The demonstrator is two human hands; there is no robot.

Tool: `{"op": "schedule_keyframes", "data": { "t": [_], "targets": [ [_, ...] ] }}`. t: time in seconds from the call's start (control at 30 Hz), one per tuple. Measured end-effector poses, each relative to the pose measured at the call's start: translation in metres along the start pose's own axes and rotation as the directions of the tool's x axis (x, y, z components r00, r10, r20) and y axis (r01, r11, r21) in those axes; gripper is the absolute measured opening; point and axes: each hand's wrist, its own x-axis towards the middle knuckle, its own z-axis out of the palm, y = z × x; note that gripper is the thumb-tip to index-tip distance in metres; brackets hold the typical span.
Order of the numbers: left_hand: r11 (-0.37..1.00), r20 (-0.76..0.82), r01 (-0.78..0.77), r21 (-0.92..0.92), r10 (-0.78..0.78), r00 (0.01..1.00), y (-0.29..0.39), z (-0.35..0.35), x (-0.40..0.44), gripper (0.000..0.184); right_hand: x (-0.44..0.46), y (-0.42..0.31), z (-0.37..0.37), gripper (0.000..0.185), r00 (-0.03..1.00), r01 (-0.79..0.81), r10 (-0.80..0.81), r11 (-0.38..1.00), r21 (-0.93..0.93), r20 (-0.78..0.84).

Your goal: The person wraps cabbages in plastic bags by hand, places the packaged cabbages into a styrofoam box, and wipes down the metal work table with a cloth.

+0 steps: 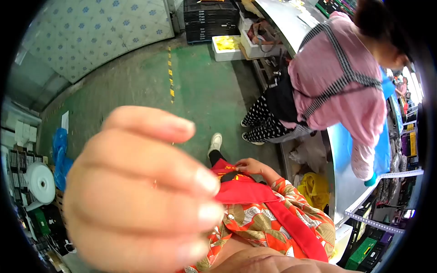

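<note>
My left hand fills much of the left and lower view, very close to the camera. Its fingers point right, slightly bent and apart, with no object visible in them. Further down, at waist height, my right hand pinches the edge of the red apron that I wear. A small black item lies against the apron beside those fingers; its kind is unclear. Orange leaf-patterned fabric covers my right arm, and my white shoe shows on the floor ahead.
A person in a pink top leans over the metal worktable at right. White bins, one with yellow pieces, and stacked black crates stand ahead. A yellow bag sits under the table. Left are a white round object and blue plastic.
</note>
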Motion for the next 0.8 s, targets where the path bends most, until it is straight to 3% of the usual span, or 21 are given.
{"op": "schedule_keyframes", "data": {
  "t": [0.03, 0.07, 0.13, 0.17, 0.23, 0.27, 0.3, 0.33, 0.4, 0.43, 0.47, 0.53, 0.57, 0.6, 0.63, 0.67, 0.73, 0.77, 0.8],
  "targets": [
    [0.999, 0.098, 0.013, 0.046, -0.017, 0.995, -0.013, -0.015, 0.006, 0.037, 0.015, -0.009, -0.016, 0.04, 0.999, -0.041, 0.041, 0.999, -0.011, 0.0],
    [0.991, 0.022, 0.114, 0.076, -0.116, 0.993, -0.018, -0.012, 0.012, 0.033, 0.03, -0.016, -0.032, 0.041, 0.997, -0.078, 0.078, 0.997, -0.021, -0.003],
    [0.942, -0.132, 0.321, 0.093, -0.308, 0.942, -0.028, -0.006, 0.024, 0.026, 0.066, -0.021, -0.067, 0.043, 1.0, 0.027, -0.026, 0.998, 0.052, -0.018],
    [0.935, -0.078, 0.317, 0.157, -0.308, 0.948, -0.044, -0.011, 0.028, 0.023, 0.081, -0.03, -0.088, 0.044, 0.997, 0.065, -0.067, 0.997, -0.039, -0.048],
    [0.987, 0.059, 0.137, 0.081, -0.142, 0.988, -0.098, -0.034, 0.036, 0.017, 0.113, -0.06, -0.138, 0.046, 0.981, 0.153, -0.172, 0.97, -0.19, -0.088],
    [0.988, 0.073, 0.14, 0.067, -0.144, 0.987, -0.115, -0.037, 0.041, 0.017, 0.128, -0.077, -0.16, 0.047, 0.972, 0.194, -0.219, 0.953, -0.232, -0.086],
    [0.979, -0.025, 0.196, 0.052, -0.195, 0.98, -0.129, -0.037, 0.046, 0.017, 0.14, -0.102, -0.186, 0.045, 0.977, 0.16, -0.181, 0.971, -0.177, -0.112],
    [0.969, -0.127, 0.245, 0.027, -0.24, 0.962, -0.148, -0.037, 0.05, 0.016, 0.155, -0.121, -0.214, 0.044, 0.953, 0.22, -0.258, 0.949, -0.224, -0.157],
    [0.974, -0.21, 0.21, -0.079, -0.222, 0.952, -0.192, -0.048, 0.057, 0.017, 0.182, -0.159, -0.267, 0.043, 0.922, 0.249, -0.308, 0.936, -0.249, -0.234],
    [0.885, -0.127, 0.295, -0.36, -0.359, 0.924, -0.206, -0.058, 0.061, 0.018, 0.193, -0.178, -0.296, 0.042, 0.937, 0.227, -0.267, 0.956, -0.189, -0.226],
    [0.709, 0.002, 0.372, -0.599, -0.463, 0.886, -0.223, -0.066, 0.064, 0.02, 0.201, -0.192, -0.32, 0.04, 0.93, 0.234, -0.273, 0.956, -0.174, -0.247],
    [0.624, 0.053, 0.299, -0.722, -0.381, 0.923, -0.28, -0.077, 0.06, 0.026, 0.219, -0.207, -0.368, 0.039, 0.906, 0.285, -0.301, 0.954, -0.098, -0.298],
    [0.604, 0.199, 0.31, -0.735, -0.245, 0.949, -0.31, -0.093, 0.052, 0.026, 0.227, -0.209, -0.388, 0.039, 0.887, 0.305, -0.305, 0.951, -0.055, -0.348],
    [0.586, 0.235, 0.189, -0.788, 0.003, 0.972, -0.352, -0.098, 0.053, 0.037, 0.236, -0.212, -0.411, 0.038, 0.863, 0.331, -0.31, 0.943, -0.017, -0.4],
    [0.515, 0.257, 0.096, -0.852, 0.25, 0.934, -0.395, -0.103, 0.055, 0.049, 0.239, -0.216, -0.437, 0.037, 0.809, 0.353, -0.367, 0.928, -0.119, -0.46],
    [0.485, 0.26, 0.103, -0.868, 0.269, 0.927, -0.429, -0.109, 0.049, 0.049, 0.249, -0.214, -0.46, 0.039, 0.782, 0.381, -0.332, 0.924, -0.016, -0.527],
    [0.592, 0.45, 0.207, -0.779, 0.298, 0.842, -0.498, -0.126, 0.033, 0.043, 0.263, -0.208, -0.505, 0.043, 0.703, 0.467, -0.29, 0.877, 0.113, -0.65],
    [0.575, 0.453, 0.213, -0.79, 0.314, 0.834, -0.526, -0.125, 0.025, 0.043, 0.266, -0.206, -0.527, 0.046, 0.613, 0.466, -0.282, 0.883, 0.049, -0.738],
    [0.618, 0.451, 0.32, -0.718, 0.063, 0.89, -0.554, -0.124, 0.015, 0.043, 0.27, -0.204, -0.548, 0.048, 0.517, 0.458, -0.273, 0.889, -0.007, -0.811]
  ]
}}
